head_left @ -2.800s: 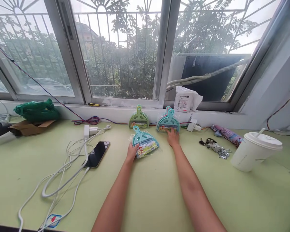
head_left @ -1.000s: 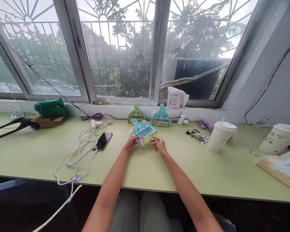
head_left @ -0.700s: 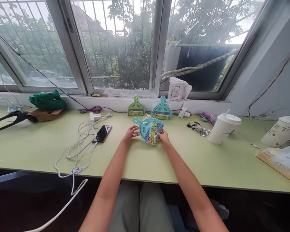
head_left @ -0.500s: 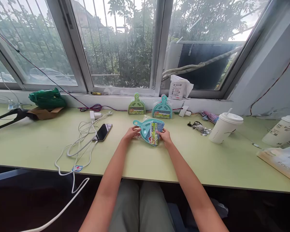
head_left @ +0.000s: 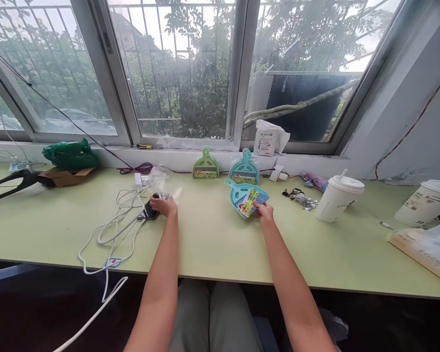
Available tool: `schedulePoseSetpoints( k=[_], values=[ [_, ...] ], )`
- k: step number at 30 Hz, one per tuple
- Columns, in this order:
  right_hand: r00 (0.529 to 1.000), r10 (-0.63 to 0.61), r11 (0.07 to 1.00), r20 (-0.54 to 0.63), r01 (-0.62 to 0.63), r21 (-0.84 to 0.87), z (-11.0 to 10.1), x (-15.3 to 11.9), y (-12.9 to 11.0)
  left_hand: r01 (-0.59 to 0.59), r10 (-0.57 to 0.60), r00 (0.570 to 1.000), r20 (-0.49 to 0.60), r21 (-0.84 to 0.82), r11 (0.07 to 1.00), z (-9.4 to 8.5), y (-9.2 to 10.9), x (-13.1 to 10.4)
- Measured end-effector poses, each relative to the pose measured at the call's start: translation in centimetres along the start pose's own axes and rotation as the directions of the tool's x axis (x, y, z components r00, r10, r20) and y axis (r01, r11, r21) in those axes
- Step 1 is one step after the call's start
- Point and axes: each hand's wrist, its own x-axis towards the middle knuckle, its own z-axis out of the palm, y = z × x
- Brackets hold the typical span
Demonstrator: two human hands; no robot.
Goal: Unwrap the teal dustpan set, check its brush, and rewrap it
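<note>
Where the charging cables [head_left: 106, 240] loop over the left part of the pale green table [head_left: 205, 244], the left hand [head_left: 164, 206] hangs above the black phone [head_left: 151, 211], blurred, with clear plastic film [head_left: 158, 178] showing just beyond it; whether its fingers grip that film or are loose, I cannot tell. Next along, against the low wall under the window, a green dustpan [head_left: 206, 160] stands upright, handle up. Right of it and nearer the person is the turquoise dustpan set [head_left: 237, 194], a pan with its brush and printed card [head_left: 247, 204], held tilted in the right hand [head_left: 266, 212]. That hand pinches it by the wide lower-right edge, thumb over the front, so the long axis runs slantwise: the handle [head_left: 229, 183] points up and to the left, away from the gripping fingers and towards the window. The set is right at the right hand and well apart from the left hand, which lies off to its left. Behind it, partly overlapped in this view, stands an upright turquoise stack [head_left: 245, 168]; contact between them is unclear. Farther right are keys [head_left: 297, 195] and a lidded white cup [head_left: 337, 201].
</note>
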Motion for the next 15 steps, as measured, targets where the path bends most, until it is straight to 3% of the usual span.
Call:
schedulePoseSetpoints(
  k=[2, 5, 9, 11, 15],
  values=[
    [0.998, 0.062, 0.994, 0.001, -0.062, 0.090, 0.2, -0.2, 0.1, -0.022, 0.024, 0.992, -0.124, 0.019, 1.000, 0.1, 0.6, -0.8],
    [0.995, 0.092, 0.985, 0.034, -0.096, 0.146, 0.9, -0.7, 0.3, -0.054, 0.076, 0.945, -0.317, 0.080, 0.995, 1.0, 1.6, -2.6],
    [0.990, 0.099, 0.983, 0.102, -0.113, 0.142, 1.7, -1.0, 0.7, -0.015, 0.035, 0.914, -0.404, 0.054, 0.998, 1.5, 2.2, -3.4],
    [0.987, 0.100, 0.985, 0.129, -0.116, 0.125, 1.9, -1.0, 1.1, 0.044, -0.053, 0.935, -0.350, -0.034, 0.998, 1.4, 2.1, -3.1],
    [0.993, 0.049, 0.989, 0.108, -0.063, 0.133, 2.2, -1.1, 1.6, 0.243, -0.259, 0.964, -0.056, -0.202, 0.949, 2.1, 1.6, -3.0]
  ],
)
